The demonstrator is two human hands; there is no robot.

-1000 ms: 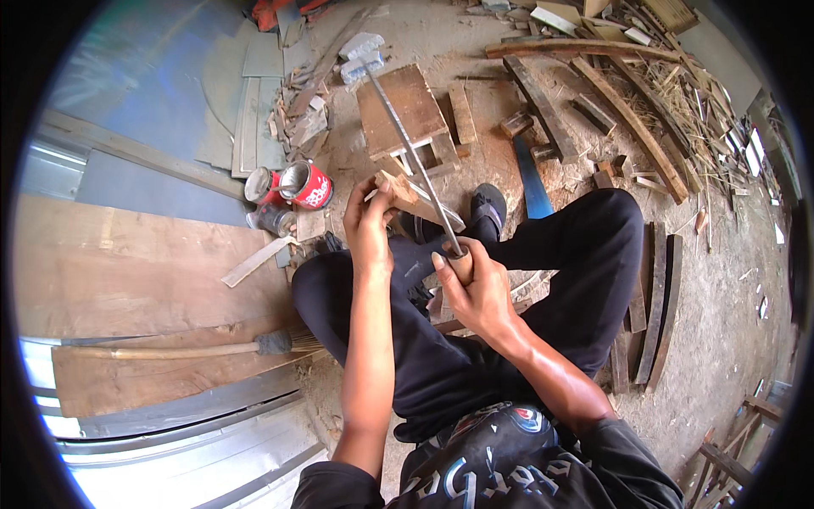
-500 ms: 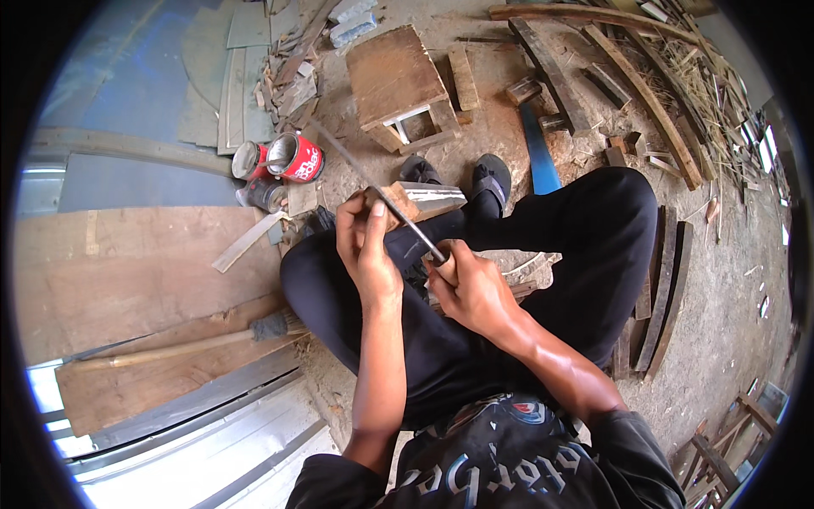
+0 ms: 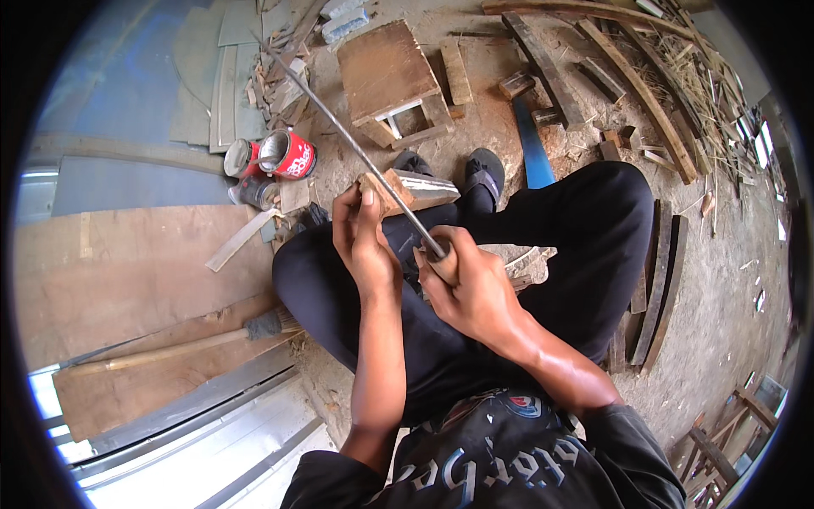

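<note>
My left hand (image 3: 370, 242) is closed round the near end of a piece of wood (image 3: 430, 192), its thumb pressed along one side. The wood has a raw brown end and a grey, white-streaked length reaching right, above my feet. My right hand (image 3: 471, 282) is wrapped round the wooden handle of a long, thin round file (image 3: 349, 138). The file's metal shaft slants up and left, crossing the wood's brown end close to my left thumb. Its far tip lies over the scraps beyond the paint cans.
A wooden stool-like box (image 3: 388, 68) stands beyond my feet. Red paint cans (image 3: 297, 159) are at the left. A blue-bladed handsaw (image 3: 534, 153) lies by my right knee, near timber beams (image 3: 644, 106). A broom (image 3: 170, 348) rests on boards at the lower left.
My right hand has shifted slightly left, and the file now reaches farther up and left past the wood. My left hand keeps its hold. The whole view has shifted slightly.
</note>
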